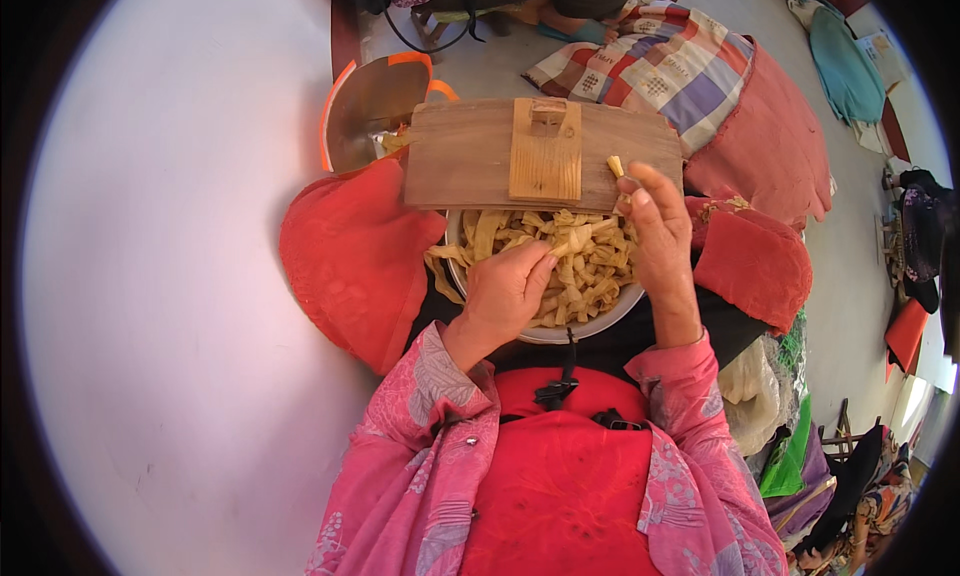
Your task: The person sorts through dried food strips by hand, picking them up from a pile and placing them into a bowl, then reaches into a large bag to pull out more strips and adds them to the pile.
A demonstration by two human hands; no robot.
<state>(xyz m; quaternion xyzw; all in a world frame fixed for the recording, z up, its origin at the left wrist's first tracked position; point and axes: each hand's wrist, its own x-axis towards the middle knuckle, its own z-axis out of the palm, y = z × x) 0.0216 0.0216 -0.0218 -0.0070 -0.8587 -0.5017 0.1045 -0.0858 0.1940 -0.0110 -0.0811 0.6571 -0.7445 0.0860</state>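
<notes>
"While I watch through the head camera from my remote station, I have both bare hands in view. Where is the left one?"

"I see the left hand (508, 288) over the near-left part of the basin (603, 325), closed, with a pale strip (576, 239) pinched between thumb and fingers. The strip's free end reaches right, over the heap of strips (590, 278) that fills the basin."

"And the right?"

"The right hand (658, 226) is raised at the basin's right side, palm turned inward, fingers bent. A short yellow piece (614, 164) shows at its fingertips, in front of the board; from here I cannot tell whether they grip it."

"What is that board?"

"I make out a wide wooden board (455, 156) across the basin's far side, with a paler wooden plate (545, 171) upright on its face, notched near the top."

"Anything around it?"

"To the left I have a red cloth (355, 261), and beyond it an orange-rimmed bucket (370, 101). On the right I see a folded red cloth (755, 271) and, farther off, a checked cloth (665, 66). Both of the person's sleeves (420, 401) are pink and patterned."
</notes>
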